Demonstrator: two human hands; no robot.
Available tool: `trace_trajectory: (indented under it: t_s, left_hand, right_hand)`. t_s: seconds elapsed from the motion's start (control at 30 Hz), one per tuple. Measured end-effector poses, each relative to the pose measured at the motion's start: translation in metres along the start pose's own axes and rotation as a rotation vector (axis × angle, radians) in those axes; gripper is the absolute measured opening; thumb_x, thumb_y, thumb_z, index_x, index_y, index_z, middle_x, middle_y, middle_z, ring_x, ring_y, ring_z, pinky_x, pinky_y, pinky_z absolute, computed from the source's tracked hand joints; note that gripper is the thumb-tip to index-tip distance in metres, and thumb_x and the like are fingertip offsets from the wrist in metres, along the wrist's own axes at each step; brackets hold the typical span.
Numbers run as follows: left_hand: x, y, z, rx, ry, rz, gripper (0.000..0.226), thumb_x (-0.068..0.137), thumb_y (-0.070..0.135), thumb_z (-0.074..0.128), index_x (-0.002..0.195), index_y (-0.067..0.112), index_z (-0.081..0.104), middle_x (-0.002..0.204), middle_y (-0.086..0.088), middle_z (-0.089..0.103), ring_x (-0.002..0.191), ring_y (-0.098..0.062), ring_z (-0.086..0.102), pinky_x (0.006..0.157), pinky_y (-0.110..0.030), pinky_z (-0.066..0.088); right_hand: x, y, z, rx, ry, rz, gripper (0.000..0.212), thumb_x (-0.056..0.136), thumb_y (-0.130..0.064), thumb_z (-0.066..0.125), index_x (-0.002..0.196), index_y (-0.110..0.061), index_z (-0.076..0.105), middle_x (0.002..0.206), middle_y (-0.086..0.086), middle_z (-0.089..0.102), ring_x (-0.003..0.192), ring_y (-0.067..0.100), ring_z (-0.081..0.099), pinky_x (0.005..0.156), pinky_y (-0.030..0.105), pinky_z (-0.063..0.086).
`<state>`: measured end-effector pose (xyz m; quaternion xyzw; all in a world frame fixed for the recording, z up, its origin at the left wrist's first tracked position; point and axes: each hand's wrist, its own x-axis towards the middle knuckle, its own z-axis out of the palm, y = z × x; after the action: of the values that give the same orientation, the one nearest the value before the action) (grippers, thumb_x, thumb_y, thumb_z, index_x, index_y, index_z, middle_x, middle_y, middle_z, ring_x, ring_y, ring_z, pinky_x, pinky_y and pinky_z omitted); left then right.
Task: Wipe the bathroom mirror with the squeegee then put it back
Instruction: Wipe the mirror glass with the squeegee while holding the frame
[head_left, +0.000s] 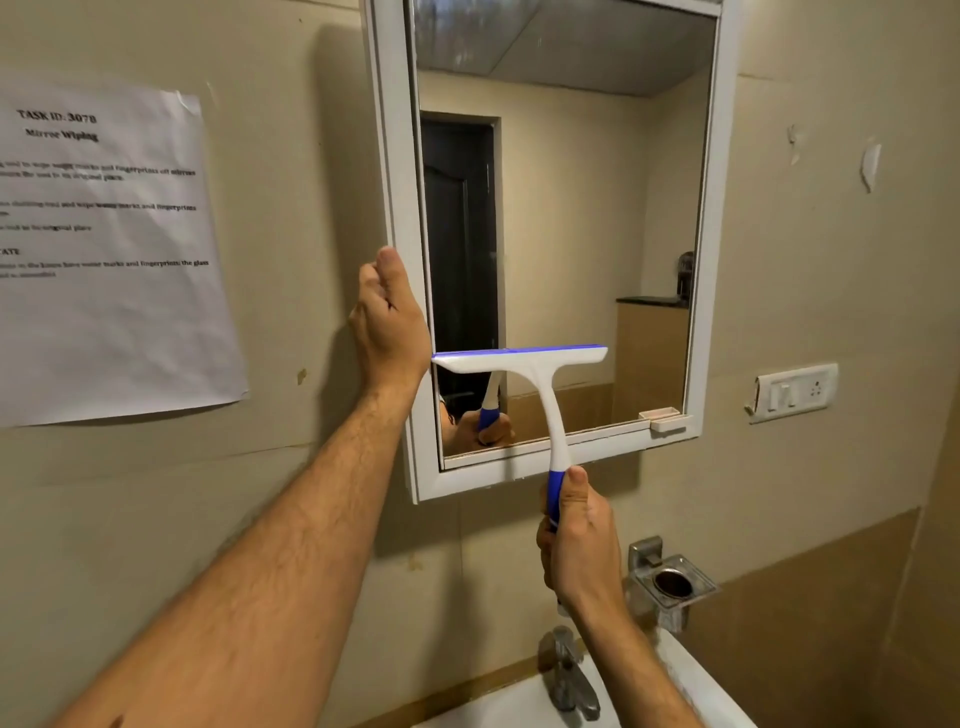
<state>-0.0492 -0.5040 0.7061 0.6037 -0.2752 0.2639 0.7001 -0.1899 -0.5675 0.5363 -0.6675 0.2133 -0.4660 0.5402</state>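
One T-shaped plastic squeegee (524, 364), white with a blue rubber edge and blue grip, stands upright at centre frame, its blade pressed flat against the lower glass of the white-framed rectangular mirror (561, 208). The right hand (579, 545) is wrapped tight around the handle, below the blade. The left hand (387, 317) clasps the mirror frame's left edge. One printed paper sheet (104, 249) hangs upper left.
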Motion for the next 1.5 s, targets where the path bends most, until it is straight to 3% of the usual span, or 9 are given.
trace_trajectory:
  t_s: [0.27,0.4,0.53,0.63,0.7,0.8,0.93,1.03,1.5]
  left_hand:
    - [-0.014,-0.008,-0.005,-0.039,-0.029,-0.027,0.037,0.103,0.035,0.021,0.107,0.020,0.056,0.079,0.026,0.038,0.068,0.033,0.039,0.059,0.006,0.031]
    - [-0.013,-0.015,-0.003,-0.045,-0.032,-0.025,0.051,0.102,0.040,0.019,0.137,0.011,0.042,0.134,0.001,0.051,0.121,-0.004,0.045,0.090,-0.005,0.027]
    - [-0.015,-0.016,-0.003,-0.056,-0.018,-0.030,0.037,0.103,0.033,0.022,0.112,0.020,0.055,0.088,0.023,0.047,0.076,0.026,0.043,0.060,0.011,0.026]
    - [-0.023,-0.014,-0.005,-0.051,-0.027,-0.041,0.029,0.103,0.033,0.022,0.084,0.038,0.044,0.079,0.027,0.034,0.067,0.034,0.038,0.056,0.011,0.026]
    - [-0.025,-0.023,-0.005,-0.061,-0.038,-0.064,0.035,0.103,0.034,0.022,0.107,0.025,0.055,0.095,0.021,0.043,0.073,0.024,0.042,0.057,0.011,0.025]
    - [-0.029,-0.032,-0.006,-0.048,-0.045,-0.070,0.048,0.102,0.038,0.020,0.131,0.010,0.046,0.119,0.004,0.052,0.098,0.008,0.037,0.072,0.006,0.025]
    - [-0.032,-0.041,-0.006,-0.049,-0.061,-0.094,0.052,0.101,0.043,0.019,0.137,0.013,0.042,0.139,-0.005,0.048,0.117,-0.003,0.040,0.093,-0.018,0.028]
    - [-0.033,-0.047,-0.007,-0.039,-0.063,-0.123,0.054,0.101,0.044,0.019,0.140,0.013,0.039,0.143,-0.006,0.044,0.132,-0.017,0.039,0.099,-0.019,0.024]
    - [-0.070,-0.086,-0.017,-0.005,-0.175,-0.257,0.064,0.096,0.056,0.015,0.145,0.017,0.028,0.150,-0.005,0.033,0.138,-0.018,0.030,0.113,-0.029,0.020]
  right_hand:
    - [-0.009,0.004,-0.005,0.019,-0.017,0.056,0.051,0.089,-0.059,0.024,0.074,-0.016,0.048,0.053,0.001,0.040,0.042,0.010,0.037,0.043,0.023,0.034]
    - [-0.011,0.006,-0.006,0.017,-0.020,0.077,0.054,0.086,-0.060,0.024,0.077,-0.014,0.050,0.053,0.001,0.040,0.041,0.008,0.036,0.041,0.021,0.034]
    - [-0.013,0.010,-0.007,0.026,-0.012,0.102,0.053,0.089,-0.058,0.025,0.076,-0.013,0.049,0.051,-0.001,0.038,0.039,0.008,0.034,0.039,0.020,0.033]
    - [-0.014,0.012,-0.007,0.036,-0.017,0.117,0.049,0.093,-0.053,0.025,0.076,-0.013,0.048,0.051,-0.001,0.037,0.039,0.008,0.033,0.038,0.019,0.032]
    - [-0.015,0.012,-0.007,0.041,-0.018,0.131,0.048,0.094,-0.052,0.026,0.076,-0.013,0.047,0.052,0.000,0.038,0.040,0.008,0.033,0.038,0.019,0.032]
    - [-0.019,0.015,-0.007,0.029,-0.024,0.154,0.049,0.095,-0.053,0.025,0.078,-0.011,0.046,0.053,0.001,0.038,0.040,0.008,0.034,0.036,0.018,0.032]
    - [-0.024,0.020,-0.008,0.017,-0.026,0.164,0.051,0.094,-0.055,0.024,0.077,-0.011,0.046,0.053,0.000,0.039,0.042,0.010,0.034,0.039,0.019,0.032]
    - [-0.029,0.026,-0.010,-0.009,-0.020,0.166,0.055,0.088,-0.059,0.024,0.075,-0.012,0.047,0.053,0.001,0.039,0.043,0.011,0.035,0.040,0.019,0.033]
    - [-0.051,0.037,-0.029,-0.130,-0.044,0.207,0.051,0.097,-0.049,0.024,0.074,-0.010,0.046,0.057,0.006,0.040,0.049,0.015,0.039,0.050,0.029,0.035]
